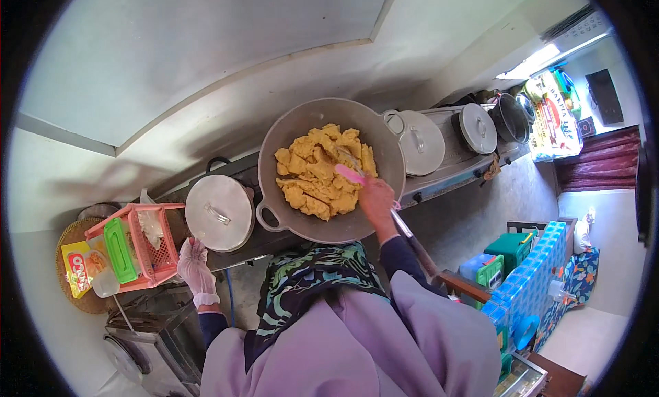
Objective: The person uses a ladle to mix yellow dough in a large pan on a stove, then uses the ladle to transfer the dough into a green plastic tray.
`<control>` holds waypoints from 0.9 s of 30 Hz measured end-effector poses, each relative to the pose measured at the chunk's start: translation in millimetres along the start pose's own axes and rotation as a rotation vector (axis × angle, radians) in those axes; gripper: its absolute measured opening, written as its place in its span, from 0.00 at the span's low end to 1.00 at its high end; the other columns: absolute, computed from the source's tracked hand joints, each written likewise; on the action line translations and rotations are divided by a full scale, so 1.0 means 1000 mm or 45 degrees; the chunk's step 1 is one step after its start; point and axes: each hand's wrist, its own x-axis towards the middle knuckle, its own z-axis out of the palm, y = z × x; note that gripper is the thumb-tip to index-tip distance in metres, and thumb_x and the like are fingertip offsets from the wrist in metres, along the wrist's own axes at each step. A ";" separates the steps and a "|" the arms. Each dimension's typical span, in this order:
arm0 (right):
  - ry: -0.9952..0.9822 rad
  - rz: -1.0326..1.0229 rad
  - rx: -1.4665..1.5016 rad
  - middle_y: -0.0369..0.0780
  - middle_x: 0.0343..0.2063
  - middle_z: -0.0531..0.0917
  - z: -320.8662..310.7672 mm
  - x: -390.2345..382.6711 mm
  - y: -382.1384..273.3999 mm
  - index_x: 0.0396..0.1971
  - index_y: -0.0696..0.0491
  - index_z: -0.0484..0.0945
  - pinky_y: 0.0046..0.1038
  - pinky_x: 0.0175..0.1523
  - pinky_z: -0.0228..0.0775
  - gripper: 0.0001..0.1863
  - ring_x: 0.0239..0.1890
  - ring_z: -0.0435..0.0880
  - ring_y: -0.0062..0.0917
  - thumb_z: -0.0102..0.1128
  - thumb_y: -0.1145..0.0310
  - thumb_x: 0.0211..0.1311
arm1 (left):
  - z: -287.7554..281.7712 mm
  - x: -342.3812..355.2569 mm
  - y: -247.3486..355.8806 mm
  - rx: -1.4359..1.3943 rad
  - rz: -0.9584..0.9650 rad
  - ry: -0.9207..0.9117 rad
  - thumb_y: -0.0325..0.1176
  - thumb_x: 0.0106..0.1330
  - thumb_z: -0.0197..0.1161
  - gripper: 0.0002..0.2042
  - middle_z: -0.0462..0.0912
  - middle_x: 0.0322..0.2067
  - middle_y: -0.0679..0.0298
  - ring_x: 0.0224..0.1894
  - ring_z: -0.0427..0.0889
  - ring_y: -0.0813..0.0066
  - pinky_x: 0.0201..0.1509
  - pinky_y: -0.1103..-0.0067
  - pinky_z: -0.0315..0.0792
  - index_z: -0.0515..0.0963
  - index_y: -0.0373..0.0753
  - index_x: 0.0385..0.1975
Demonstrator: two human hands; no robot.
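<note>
A large grey two-handled wok (271, 146) holds a lumpy yellow-orange mash (322, 174). My bare right hand (377, 201) is closed round a long-handled spatula (403, 225) over the right part of the wok. Its working end reaches into the mash, while the shaft slants back past my wrist towards a wooden grip (463, 285). A pink piece (350, 174) sticks out at my fingertips; I cannot tell what it belongs to. My left hand (197, 270), in a thin clear glove, hangs between a lidded pot (218, 212) and a pink plastic basket (151, 253), fingers loosely extended, holding nothing visible.
Right of the wok, lidded pots (420, 143) and a black pan (511, 119) line the stove (446, 181). At left, a yellow packet (79, 266) and a green-lidded container (121, 249) sit by the basket. A blue tiled counter (525, 280) stands lower right.
</note>
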 end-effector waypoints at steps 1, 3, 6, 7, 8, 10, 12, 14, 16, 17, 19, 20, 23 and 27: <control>-0.058 0.021 -0.029 0.45 0.23 0.81 0.004 -0.001 -0.007 0.28 0.55 0.79 0.39 0.31 0.73 0.09 0.29 0.82 0.39 0.52 0.68 0.51 | 0.006 0.000 -0.003 0.010 0.005 0.012 0.33 0.65 0.55 0.10 0.80 0.33 0.61 0.33 0.78 0.76 0.36 0.85 0.70 0.75 0.32 0.38; -0.067 0.029 -0.013 0.45 0.23 0.81 0.024 0.022 -0.017 0.27 0.56 0.79 0.39 0.30 0.72 0.09 0.27 0.82 0.37 0.51 0.68 0.50 | 0.031 -0.004 -0.004 0.030 0.019 0.029 0.34 0.65 0.55 0.10 0.80 0.33 0.61 0.33 0.78 0.76 0.36 0.85 0.70 0.75 0.32 0.38; -0.002 0.151 0.069 0.45 0.22 0.81 0.050 0.054 -0.014 0.26 0.57 0.78 0.39 0.29 0.72 0.09 0.26 0.82 0.35 0.52 0.68 0.50 | 0.049 -0.003 0.001 0.063 0.046 -0.018 0.34 0.65 0.56 0.10 0.80 0.33 0.61 0.32 0.78 0.77 0.36 0.85 0.70 0.75 0.32 0.37; 0.027 0.213 0.104 0.45 0.21 0.81 0.061 0.059 -0.013 0.26 0.57 0.78 0.39 0.28 0.71 0.09 0.26 0.82 0.35 0.53 0.68 0.51 | 0.051 -0.001 0.007 0.081 0.074 -0.053 0.34 0.65 0.56 0.11 0.80 0.33 0.61 0.33 0.78 0.76 0.36 0.85 0.70 0.75 0.32 0.38; -0.141 0.366 0.424 0.46 0.22 0.81 0.074 0.064 -0.001 0.26 0.56 0.78 0.39 0.29 0.71 0.09 0.27 0.82 0.35 0.53 0.67 0.51 | 0.054 0.000 0.011 0.093 0.094 -0.093 0.34 0.65 0.56 0.11 0.80 0.33 0.60 0.33 0.78 0.76 0.36 0.85 0.70 0.75 0.32 0.38; -0.315 0.310 0.636 0.47 0.22 0.80 0.088 0.063 0.035 0.28 0.54 0.79 0.41 0.30 0.71 0.09 0.28 0.82 0.37 0.54 0.66 0.51 | 0.050 -0.006 0.012 0.082 0.124 -0.105 0.34 0.65 0.56 0.11 0.80 0.33 0.60 0.33 0.78 0.76 0.36 0.85 0.70 0.75 0.32 0.38; -0.080 -0.416 0.026 0.47 0.22 0.80 0.082 0.042 0.052 0.29 0.52 0.79 0.42 0.32 0.70 0.09 0.28 0.81 0.39 0.56 0.65 0.51 | 0.040 -0.014 0.019 0.062 0.167 -0.054 0.34 0.65 0.55 0.11 0.80 0.32 0.61 0.33 0.78 0.77 0.36 0.85 0.69 0.75 0.33 0.38; 0.031 0.209 0.428 0.46 0.22 0.80 0.043 0.009 0.023 0.27 0.52 0.78 0.42 0.34 0.70 0.07 0.28 0.79 0.43 0.54 0.67 0.51 | 0.024 -0.033 0.026 0.112 0.170 0.060 0.35 0.65 0.55 0.11 0.80 0.32 0.60 0.33 0.78 0.77 0.35 0.86 0.69 0.75 0.33 0.39; 0.056 0.134 0.286 0.48 0.25 0.80 0.010 -0.014 0.012 0.31 0.53 0.79 0.41 0.34 0.70 0.09 0.30 0.79 0.44 0.54 0.66 0.51 | 0.004 -0.046 0.026 0.114 0.147 0.079 0.36 0.66 0.54 0.12 0.81 0.35 0.57 0.32 0.78 0.79 0.35 0.87 0.68 0.75 0.33 0.39; 0.062 0.099 0.213 0.49 0.26 0.80 0.004 -0.023 0.008 0.32 0.54 0.79 0.41 0.34 0.70 0.11 0.31 0.80 0.44 0.54 0.66 0.51 | -0.015 -0.046 0.023 0.100 0.129 0.141 0.36 0.66 0.54 0.12 0.81 0.36 0.57 0.32 0.78 0.79 0.35 0.87 0.68 0.75 0.33 0.39; -0.036 0.047 0.247 0.49 0.27 0.80 0.015 -0.006 -0.005 0.33 0.53 0.80 0.42 0.36 0.70 0.11 0.32 0.80 0.44 0.52 0.67 0.51 | -0.042 -0.042 0.014 0.068 0.087 0.254 0.37 0.66 0.54 0.12 0.81 0.38 0.55 0.32 0.78 0.79 0.35 0.87 0.68 0.74 0.33 0.39; -0.077 0.025 0.259 0.49 0.27 0.80 0.022 0.011 -0.011 0.33 0.53 0.80 0.43 0.37 0.70 0.12 0.33 0.80 0.44 0.51 0.68 0.51 | -0.036 -0.043 0.012 0.062 0.100 0.189 0.37 0.66 0.54 0.12 0.81 0.38 0.57 0.33 0.78 0.79 0.35 0.86 0.68 0.75 0.34 0.39; -0.184 0.064 0.204 0.48 0.24 0.80 0.042 0.054 -0.023 0.28 0.55 0.78 0.44 0.36 0.70 0.09 0.31 0.80 0.45 0.50 0.67 0.52 | -0.002 -0.043 0.021 0.080 0.060 0.183 0.36 0.66 0.54 0.12 0.81 0.36 0.58 0.33 0.78 0.78 0.35 0.86 0.69 0.75 0.33 0.39; 0.084 -0.046 0.297 0.48 0.23 0.80 0.027 0.036 -0.011 0.27 0.55 0.77 0.44 0.35 0.71 0.08 0.30 0.80 0.44 0.51 0.68 0.49 | -0.001 -0.041 0.033 0.051 0.162 0.103 0.36 0.65 0.55 0.11 0.81 0.38 0.54 0.34 0.78 0.77 0.36 0.84 0.70 0.75 0.34 0.39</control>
